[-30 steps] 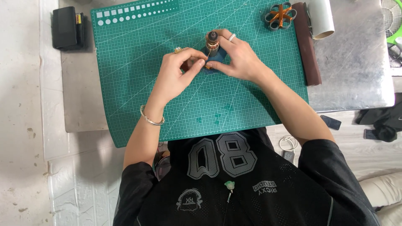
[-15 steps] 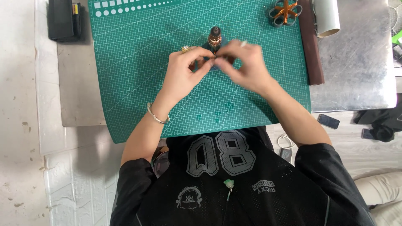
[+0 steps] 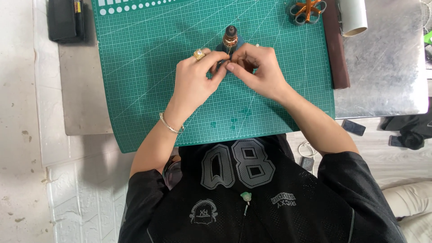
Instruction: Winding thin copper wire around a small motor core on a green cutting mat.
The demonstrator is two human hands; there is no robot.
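My metal tabletop (image 3: 387, 76), grey and scuffed, seen from above. A green cutting mat (image 3: 148, 76) with a white grid covers most of it, its near edge hanging slightly over the tabletop's front edge. A small motor armature (image 3: 230, 38) with a copper end stands on the mat by its far edge. At the mat's far right corner sits an orange-wound coil ring (image 3: 308, 10). A dark brown strip (image 3: 336, 49) lies along the mat's right edge, with a white tube (image 3: 353, 17) just beside it on the bare metal. A black case (image 3: 65, 20) lies at the far left corner.
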